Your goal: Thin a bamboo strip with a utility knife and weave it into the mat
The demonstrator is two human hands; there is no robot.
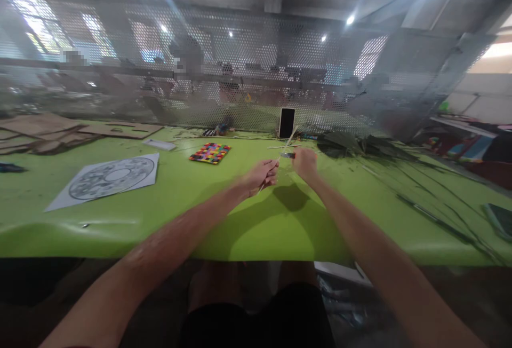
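**Two hands hold a thin strip over a green table**

Head view: the whole picture is blurred, so fine detail is soft. The left hand (262, 174) is closed, pinching one thin pale strip (288, 140) that slants up and away above the green table (240, 230). The right hand (306, 164) curls around one small dark tool (287, 155) that meets the strip. What kind of tool it is cannot be made out (the fingertips are hidden). Behind, one dark phone (287, 123) stands upright by the mesh screen (240, 70). To the left lie one multicoloured mat (210, 152) and one printed sheet (110, 177). Dark leaves (348, 142), too tangled to count, are piled at the right.
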